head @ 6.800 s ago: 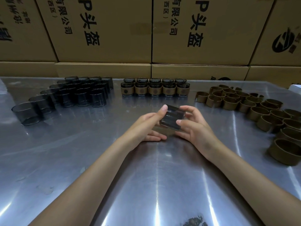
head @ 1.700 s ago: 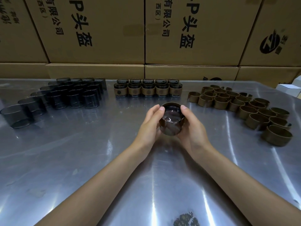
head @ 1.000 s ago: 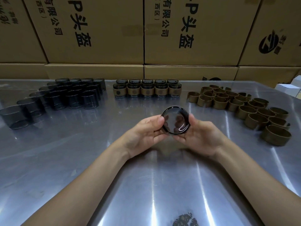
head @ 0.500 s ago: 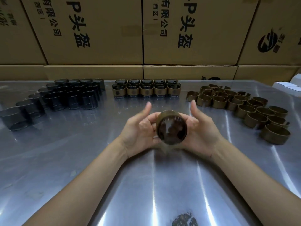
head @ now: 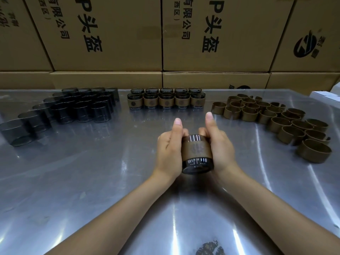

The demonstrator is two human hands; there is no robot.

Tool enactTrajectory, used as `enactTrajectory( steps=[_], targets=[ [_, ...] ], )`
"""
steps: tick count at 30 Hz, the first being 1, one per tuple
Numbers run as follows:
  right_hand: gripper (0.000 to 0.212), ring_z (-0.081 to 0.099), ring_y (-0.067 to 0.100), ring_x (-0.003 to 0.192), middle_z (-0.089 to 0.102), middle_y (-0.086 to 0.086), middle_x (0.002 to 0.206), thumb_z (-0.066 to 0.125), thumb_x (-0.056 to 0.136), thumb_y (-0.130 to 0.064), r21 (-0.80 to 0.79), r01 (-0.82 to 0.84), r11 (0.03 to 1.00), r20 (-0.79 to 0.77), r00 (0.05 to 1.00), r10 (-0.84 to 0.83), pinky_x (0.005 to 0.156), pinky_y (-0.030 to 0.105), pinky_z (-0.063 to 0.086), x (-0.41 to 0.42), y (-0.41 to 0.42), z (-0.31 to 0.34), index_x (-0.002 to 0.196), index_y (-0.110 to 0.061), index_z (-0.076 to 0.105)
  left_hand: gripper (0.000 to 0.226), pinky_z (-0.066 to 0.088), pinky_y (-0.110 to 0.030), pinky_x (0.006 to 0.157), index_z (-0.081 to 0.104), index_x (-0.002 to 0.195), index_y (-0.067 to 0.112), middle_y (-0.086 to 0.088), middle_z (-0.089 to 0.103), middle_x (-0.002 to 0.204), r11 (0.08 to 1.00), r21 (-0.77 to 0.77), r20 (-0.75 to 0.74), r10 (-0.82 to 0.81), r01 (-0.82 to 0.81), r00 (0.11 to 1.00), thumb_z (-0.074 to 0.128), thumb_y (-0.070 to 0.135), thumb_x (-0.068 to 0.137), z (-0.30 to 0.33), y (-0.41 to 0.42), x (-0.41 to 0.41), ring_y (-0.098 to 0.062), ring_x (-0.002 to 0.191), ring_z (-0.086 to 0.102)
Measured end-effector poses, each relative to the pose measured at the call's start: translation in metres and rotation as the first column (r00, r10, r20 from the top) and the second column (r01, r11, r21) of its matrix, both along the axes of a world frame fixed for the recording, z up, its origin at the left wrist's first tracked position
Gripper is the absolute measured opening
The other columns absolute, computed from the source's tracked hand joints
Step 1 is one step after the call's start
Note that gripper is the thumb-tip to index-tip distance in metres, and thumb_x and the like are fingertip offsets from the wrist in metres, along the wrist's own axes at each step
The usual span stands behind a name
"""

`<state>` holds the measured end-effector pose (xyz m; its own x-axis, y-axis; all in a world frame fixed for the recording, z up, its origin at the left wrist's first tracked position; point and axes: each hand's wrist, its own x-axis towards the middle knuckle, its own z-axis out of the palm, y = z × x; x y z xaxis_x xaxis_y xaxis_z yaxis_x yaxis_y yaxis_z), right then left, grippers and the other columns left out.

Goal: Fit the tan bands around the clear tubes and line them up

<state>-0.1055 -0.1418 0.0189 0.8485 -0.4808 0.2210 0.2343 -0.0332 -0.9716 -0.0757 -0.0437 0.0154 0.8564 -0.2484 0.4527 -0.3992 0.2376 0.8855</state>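
A: What do the hands have?

B: Both hold one clear tube [head: 196, 153] between them, above the metal table [head: 92, 181] at about the middle of the view. The left hand [head: 169, 150] wraps its fingers round the tube's left side, and the right hand [head: 219, 150] wraps round the right side. Both thumbs stick up towards 12 o'clock, off the tube. So each hand is clamped on the tube from its own side.

A: And the band?

B: A tan band [head: 196, 150] already sits round the tube's middle, with a dark round mark facing the camera. Clear glass shows above and below it. The tube leans, its lower rim tipped towards the viewer.

A: What lies around them?

B: At 12 o'clock, near the far edge, stand the finished tubes [head: 166, 99], each wearing its band, in two straight rows of five, touching side by side. At 10 o'clock there is a cluster of bare tubes [head: 81, 105], dark and see-through, packed close and trailing off towards 9 o'clock at the left edge. From 1 to 3 o'clock lie the loose bands [head: 272, 116], open rings standing on edge, bunched together and running along the right side.

A: Behind the table?

B: Stacked cardboard boxes [head: 117, 34] with black printed characters, and a small white box [head: 325, 94] at the far right. A dark smudge [head: 209, 248] sits on the table at 6 o'clock.
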Motion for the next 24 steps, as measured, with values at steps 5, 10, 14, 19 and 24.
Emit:
enactTrajectory(
  steps=[5, 10, 14, 19, 24],
  targets=[
    [0.055, 0.04, 0.0, 0.039, 0.04, -0.011, 0.042, 0.042, 0.096, -0.051, -0.025, 0.03, 0.999, -0.008, 1.0, -0.03, 0.041, 0.01, 0.034, 0.003, 0.0, -0.003, 0.05, -0.019, 0.04, 0.059, 0.024, -0.024, 0.046, 0.032, 0.046, 0.024, 0.012, 0.03, 0.046, 0.995, 0.093, -0.009, -0.029, 0.03, 1.0, 0.033, 0.026, 0.105, -0.005, 0.0, 0.012, -0.005, 0.044, 0.028],
    [0.056, 0.041, 0.005, 0.046, 0.041, -0.009, 0.044, 0.046, 0.096, -0.042, -0.162, 0.1, 0.982, 0.104, 0.991, -0.084, 0.051, 0.022, 0.036, 0.01, -0.01, -0.011, 0.044, -0.023, 0.044, 0.034, 0.041, -0.028, 0.072, 0.054, 0.069, 0.01, -0.001, 0.052, 0.076, 0.928, 0.372, 0.185, -0.095, 0.02, 0.978, 0.056, 0.038, 0.088, -0.018, 0.001, 0.025, -0.008, 0.074, 0.052],
    [0.05, 0.052, 0.019, 0.073, 0.051, 0.003, 0.066, 0.045, 0.099, -0.037, -0.283, 0.208, 0.936, 0.134, 0.975, -0.176, 0.072, 0.038, 0.04, 0.016, -0.029, -0.016, 0.057, -0.013, 0.053, 0.03, 0.047, -0.026, 0.094, 0.055, 0.098, 0.028, 0.007, 0.051, 0.108, 0.834, 0.538, 0.123, -0.225, 0.126, 0.966, 0.068, 0.044, 0.076, -0.024, 0.0, 0.029, -0.007, 0.106, 0.054],
    [0.034, 0.048, -0.015, 0.081, 0.052, -0.001, 0.091, 0.04, 0.102, -0.03, -0.321, 0.214, 0.922, 0.088, 0.977, -0.196, 0.069, 0.002, 0.034, 0.023, -0.029, -0.021, 0.076, -0.018, 0.057, 0.052, 0.049, -0.041, 0.099, 0.049, 0.118, 0.028, 0.002, 0.056, 0.12, 0.843, 0.535, 0.129, -0.144, 0.053, 0.981, 0.08, 0.022, 0.077, -0.026, -0.007, 0.045, -0.017, 0.113, 0.056],
    [0.023, 0.055, 0.013, 0.099, 0.056, 0.005, 0.11, 0.039, 0.102, -0.033, -0.14, 0.227, 0.964, -0.047, 0.971, -0.235, 0.088, 0.028, 0.046, 0.031, -0.039, -0.029, 0.105, -0.017, 0.054, 0.081, 0.04, -0.035, 0.109, 0.037, 0.138, 0.018, -0.002, 0.052, 0.138, 0.833, 0.553, 0.045, -0.015, -0.013, 0.999, 0.084, 0.022, 0.072, -0.024, -0.037, 0.078, -0.018, 0.128, 0.05]
  ],
)
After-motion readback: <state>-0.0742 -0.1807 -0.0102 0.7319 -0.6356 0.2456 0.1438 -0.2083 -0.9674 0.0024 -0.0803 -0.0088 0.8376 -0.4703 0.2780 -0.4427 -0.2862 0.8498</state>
